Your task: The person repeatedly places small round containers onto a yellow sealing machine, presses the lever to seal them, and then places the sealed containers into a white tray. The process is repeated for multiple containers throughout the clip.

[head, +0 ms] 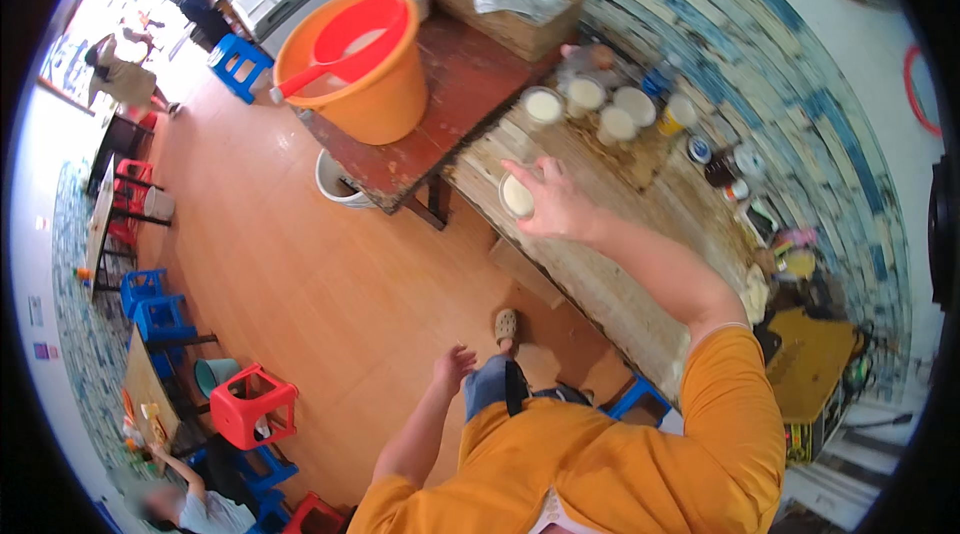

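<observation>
My right hand (559, 204) reaches over the worn wooden table and grips the rim of a clear cup (516, 194) from above. The cup holds a white substance and is at the table's near edge. Whether its base touches the wood is hidden. My left hand (454, 367) hangs over the floor with nothing in it, fingers loosely bent and apart. Beyond my right hand are several similar cups with white contents, among them one cup (541, 106) and another cup (616, 123). A yellow-and-white cup (677, 115) is beside them, near the wall.
An orange bucket (386, 99) with a red dipper (360, 46) in it stands on the red table (457, 76). Behind it is a cardboard box (517, 28) with plastic bags. Jars (724, 168) line the wall. A red stool (253, 405) and a seated person (195, 504) are at left.
</observation>
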Demonstrator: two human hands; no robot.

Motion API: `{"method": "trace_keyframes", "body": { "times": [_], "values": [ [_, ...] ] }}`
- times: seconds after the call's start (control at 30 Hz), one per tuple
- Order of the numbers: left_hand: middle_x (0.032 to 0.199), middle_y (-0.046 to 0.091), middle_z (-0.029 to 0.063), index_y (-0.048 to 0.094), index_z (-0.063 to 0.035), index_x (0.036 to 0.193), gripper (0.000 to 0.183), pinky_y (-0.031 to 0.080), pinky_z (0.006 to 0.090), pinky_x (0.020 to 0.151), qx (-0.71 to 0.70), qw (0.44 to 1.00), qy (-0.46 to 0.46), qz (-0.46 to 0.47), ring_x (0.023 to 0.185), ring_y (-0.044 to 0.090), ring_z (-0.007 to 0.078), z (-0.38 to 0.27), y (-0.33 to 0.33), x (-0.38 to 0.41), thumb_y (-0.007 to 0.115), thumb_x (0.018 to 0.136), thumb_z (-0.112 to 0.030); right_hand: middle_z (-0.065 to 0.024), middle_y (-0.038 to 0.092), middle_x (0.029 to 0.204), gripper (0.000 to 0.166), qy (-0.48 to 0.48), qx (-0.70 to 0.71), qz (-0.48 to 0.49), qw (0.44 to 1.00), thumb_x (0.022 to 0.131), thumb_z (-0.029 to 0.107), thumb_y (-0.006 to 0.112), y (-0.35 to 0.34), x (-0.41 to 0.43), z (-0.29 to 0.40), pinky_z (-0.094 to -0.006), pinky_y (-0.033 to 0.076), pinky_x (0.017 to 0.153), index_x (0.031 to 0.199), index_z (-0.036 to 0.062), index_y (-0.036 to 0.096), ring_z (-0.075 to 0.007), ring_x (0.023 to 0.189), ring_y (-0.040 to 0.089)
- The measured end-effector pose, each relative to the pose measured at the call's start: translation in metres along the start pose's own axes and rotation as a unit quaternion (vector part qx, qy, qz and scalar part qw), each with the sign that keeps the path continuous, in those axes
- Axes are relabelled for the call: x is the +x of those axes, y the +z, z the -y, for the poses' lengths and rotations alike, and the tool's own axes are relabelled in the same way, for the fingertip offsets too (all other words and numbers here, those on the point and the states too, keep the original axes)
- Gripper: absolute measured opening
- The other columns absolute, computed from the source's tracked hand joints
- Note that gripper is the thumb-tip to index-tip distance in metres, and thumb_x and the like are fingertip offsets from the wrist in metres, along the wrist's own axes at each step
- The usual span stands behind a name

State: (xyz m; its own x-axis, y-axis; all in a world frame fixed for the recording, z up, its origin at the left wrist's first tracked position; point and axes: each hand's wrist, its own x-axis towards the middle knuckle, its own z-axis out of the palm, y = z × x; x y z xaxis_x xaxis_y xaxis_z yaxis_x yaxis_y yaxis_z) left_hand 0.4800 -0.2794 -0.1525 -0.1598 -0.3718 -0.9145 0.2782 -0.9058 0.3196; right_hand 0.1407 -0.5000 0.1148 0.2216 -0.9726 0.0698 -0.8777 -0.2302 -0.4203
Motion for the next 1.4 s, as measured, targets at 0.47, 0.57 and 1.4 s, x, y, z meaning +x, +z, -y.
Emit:
{"method": "trace_keyframes", "body": {
  "times": [0.47,0.57,1.4],
  "values": [
    [0.125,0.059,0.0111,0.049,-0.0075,0.132,0.045,0.049,0.0431,0.092,0.154,0.849,-0.128,0.489,0.11,0.058,0.0267,0.195,0.345,-0.14,0.046,0.096,-0.035,-0.021,0.047,0.113,0.088,0.182,-0.031,-0.071,0.98,0.062,0.026,0.082,-0.119,-0.473,0.059,-0.048,0.045,0.091,0.143,0.0232,0.046,-0.0381,0.106,0.049],
    [0.132,0.054,0.0124,0.045,-0.0067,0.136,0.047,0.046,0.0453,0.098,0.193,0.811,-0.286,0.471,0.118,0.054,0.0287,0.254,0.367,-0.165,0.038,0.099,-0.034,-0.0198,0.046,0.111,0.089,0.246,-0.042,-0.083,0.965,0.062,0.027,0.083,-0.13,-0.554,0.067,-0.0477,0.044,0.089,0.142,0.0219,0.046,-0.0376,0.102,0.049],
    [0.136,0.055,0.0149,0.046,-0.0124,0.142,0.06,0.045,0.0505,0.103,0.222,0.738,-0.423,0.477,0.122,0.056,0.034,0.415,0.464,-0.12,0.034,0.097,-0.051,-0.0265,0.05,0.13,0.089,0.498,-0.099,-0.151,0.848,0.065,0.038,0.084,-0.064,-0.742,-0.049,-0.0502,0.041,0.101,0.139,0.007,0.045,-0.0442,0.12,0.048]
  ]
}}
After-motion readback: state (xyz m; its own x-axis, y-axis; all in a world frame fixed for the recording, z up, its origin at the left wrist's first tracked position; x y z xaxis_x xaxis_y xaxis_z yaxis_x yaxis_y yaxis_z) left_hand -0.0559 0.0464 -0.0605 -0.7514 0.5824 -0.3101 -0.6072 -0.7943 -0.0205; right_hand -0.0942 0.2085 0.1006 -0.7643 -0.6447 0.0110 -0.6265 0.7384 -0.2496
